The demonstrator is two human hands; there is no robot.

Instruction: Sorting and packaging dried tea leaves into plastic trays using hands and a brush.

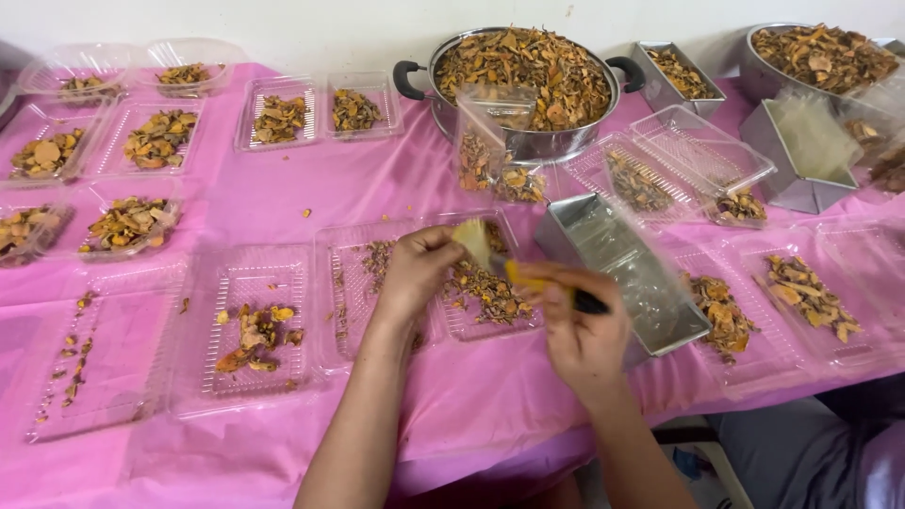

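Head view: left hand [415,273] pinches pale slice [471,240], right hand [580,325] grips knife [551,287]

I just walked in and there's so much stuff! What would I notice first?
The bright pink plastic tablecloth covers everything. At the back stands a big steel pot heaped with dried orange-brown slices, and clear plastic trays of the same slices lie all around. In front, the left hand and right hand work with something yellow.
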